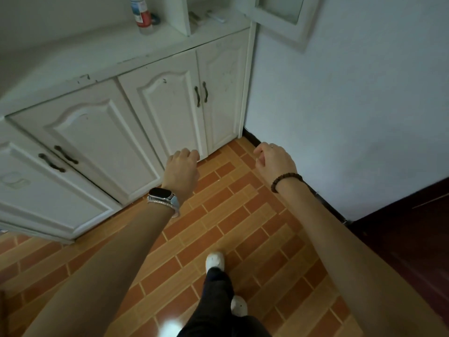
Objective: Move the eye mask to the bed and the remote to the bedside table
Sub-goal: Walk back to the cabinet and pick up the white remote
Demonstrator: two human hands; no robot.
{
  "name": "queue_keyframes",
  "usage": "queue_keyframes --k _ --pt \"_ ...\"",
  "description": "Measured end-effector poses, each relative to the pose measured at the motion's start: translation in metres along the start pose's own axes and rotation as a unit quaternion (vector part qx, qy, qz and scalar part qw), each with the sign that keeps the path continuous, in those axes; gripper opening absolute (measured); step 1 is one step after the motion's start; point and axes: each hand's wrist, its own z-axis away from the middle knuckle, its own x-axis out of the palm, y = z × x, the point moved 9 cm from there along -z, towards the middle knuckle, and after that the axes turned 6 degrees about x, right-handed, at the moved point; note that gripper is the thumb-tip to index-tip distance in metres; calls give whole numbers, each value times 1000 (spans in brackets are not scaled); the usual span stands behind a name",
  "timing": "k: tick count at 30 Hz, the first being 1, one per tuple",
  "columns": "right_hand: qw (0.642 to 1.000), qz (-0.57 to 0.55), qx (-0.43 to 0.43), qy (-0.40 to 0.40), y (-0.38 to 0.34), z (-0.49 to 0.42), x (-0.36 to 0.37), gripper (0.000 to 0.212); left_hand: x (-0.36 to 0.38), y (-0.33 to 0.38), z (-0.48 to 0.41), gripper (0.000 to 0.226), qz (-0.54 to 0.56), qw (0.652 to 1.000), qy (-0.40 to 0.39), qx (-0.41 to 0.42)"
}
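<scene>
My left hand (pixel 182 166) hangs over the tiled floor in front of the white cabinet (pixel 150 103). It wears a watch at the wrist, its fingers are curled down, and it holds nothing. My right hand (pixel 274 159) is level with it, near the wall corner. A bead bracelet sits at its wrist, and its fingers are loosely curled and empty. A small white remote-like object (pixel 217 17) lies in an open cubby on the cabinet top, far beyond both hands. No eye mask is in view.
A plastic bottle (pixel 141 14) stands on the cabinet top with a dark blue object (pixel 155 19) behind it. A white wall (pixel 352 105) is on the right, with dark wood (pixel 413 227) low beside it. My feet in white shoes (pixel 215 261) stand on orange floor tiles.
</scene>
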Motion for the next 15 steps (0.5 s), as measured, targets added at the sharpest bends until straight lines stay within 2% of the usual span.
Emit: queue_keyframes --k 8,15 --pt "1000 13 8 -21 10 -90 20 24 41 -20 -98 27 20 1000 -8 -3" --pt "1000 2 -4 -7 -14 -192 16 23 51 -49 -191 27 39 999 8 3"
